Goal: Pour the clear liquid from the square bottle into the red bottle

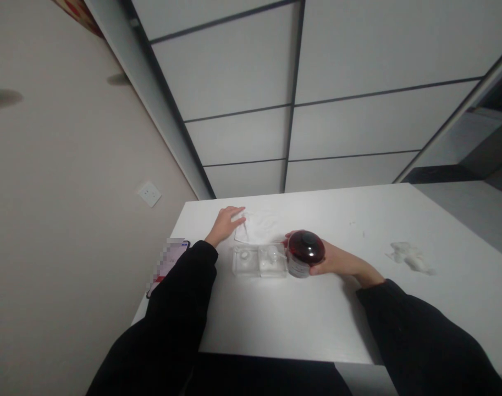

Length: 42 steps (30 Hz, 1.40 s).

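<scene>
My right hand (325,258) is wrapped around a jar (299,268) with a glossy dark red domed lid (305,247) and a black round knob on top. The jar stands upright at the right end of a clear two-part plastic box (246,270). Inside the box are small whitish round pieces, too blurred to name. At the left edge of a thin white tissue (261,226) lies my left hand (228,223), its thumb and fingers apart. The tissue is spread flat behind the box.
A phone (170,264) lies at the white table's (275,324) left edge, partly behind my left sleeve. To the right is a crumpled whitish piece (409,257), perhaps used tissue. A wall with a socket (149,194) borders the left, and panelled doors (242,137) stand behind.
</scene>
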Motion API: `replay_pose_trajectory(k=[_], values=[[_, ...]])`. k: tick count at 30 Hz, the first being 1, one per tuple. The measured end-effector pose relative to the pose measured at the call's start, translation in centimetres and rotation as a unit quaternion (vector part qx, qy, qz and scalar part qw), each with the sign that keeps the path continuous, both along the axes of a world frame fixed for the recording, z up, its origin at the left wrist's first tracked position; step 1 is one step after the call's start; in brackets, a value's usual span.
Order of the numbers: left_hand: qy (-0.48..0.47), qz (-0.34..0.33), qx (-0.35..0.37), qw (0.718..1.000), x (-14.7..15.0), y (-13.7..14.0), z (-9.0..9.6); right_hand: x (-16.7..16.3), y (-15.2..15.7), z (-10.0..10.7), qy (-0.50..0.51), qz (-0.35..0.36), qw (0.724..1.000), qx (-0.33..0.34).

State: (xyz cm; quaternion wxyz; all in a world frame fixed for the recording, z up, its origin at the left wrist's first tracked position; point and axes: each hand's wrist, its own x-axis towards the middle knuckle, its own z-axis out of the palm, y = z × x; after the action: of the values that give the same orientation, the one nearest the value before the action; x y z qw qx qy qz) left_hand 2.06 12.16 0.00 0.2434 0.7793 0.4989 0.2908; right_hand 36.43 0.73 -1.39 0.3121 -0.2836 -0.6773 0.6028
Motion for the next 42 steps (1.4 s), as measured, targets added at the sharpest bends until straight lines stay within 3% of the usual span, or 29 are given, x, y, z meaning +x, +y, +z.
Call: replay_pose_trajectory(k=[4, 6, 8, 10, 16, 27, 33, 39, 42], values=[[0.004, -0.032, 0.010, 0.999, 0.8, -3.0, 3.3, -0.1, -0.1, 0.2, 0.004, -0.001, 1.000, 0.004], [0.012, -0.104, -0.004, 0.994, 1.6, -5.6, 5.1, -0.2, -0.1, 0.5, -0.003, -0.002, 1.000, 0.007], [0.045, -0.225, -0.018, 0.973, 2.4, -8.4, 6.3, -0.2, -0.2, 0.8, -0.005, -0.003, 1.000, 0.013], [0.077, -0.260, -0.008, 0.963, 3.2, -10.7, 6.7, -0.2, -0.2, 1.0, -0.003, -0.001, 1.000, 0.020], [0.145, -0.211, 0.041, 0.966, 4.2, -12.6, 5.1, -0.2, 0.0, 0.5, -0.004, 0.001, 1.000, 0.022], [0.115, -0.187, 0.017, 0.976, 4.3, -12.7, 5.1, -0.3, -0.2, 0.4, -0.008, -0.013, 1.000, 0.013], [0.121, -0.179, 0.012, 0.976, 4.3, -13.2, 4.8, -0.2, 0.2, -0.8, 0.001, -0.017, 1.000, 0.003], [0.110, -0.095, -0.006, 0.989, 4.4, -13.5, 4.3, -0.4, 0.2, -0.6, 0.003, -0.017, 1.000, 0.020], [0.073, -0.109, 0.009, 0.991, 4.4, -13.5, 4.1, -0.3, 0.1, -0.5, 0.003, -0.019, 1.000, 0.016]])
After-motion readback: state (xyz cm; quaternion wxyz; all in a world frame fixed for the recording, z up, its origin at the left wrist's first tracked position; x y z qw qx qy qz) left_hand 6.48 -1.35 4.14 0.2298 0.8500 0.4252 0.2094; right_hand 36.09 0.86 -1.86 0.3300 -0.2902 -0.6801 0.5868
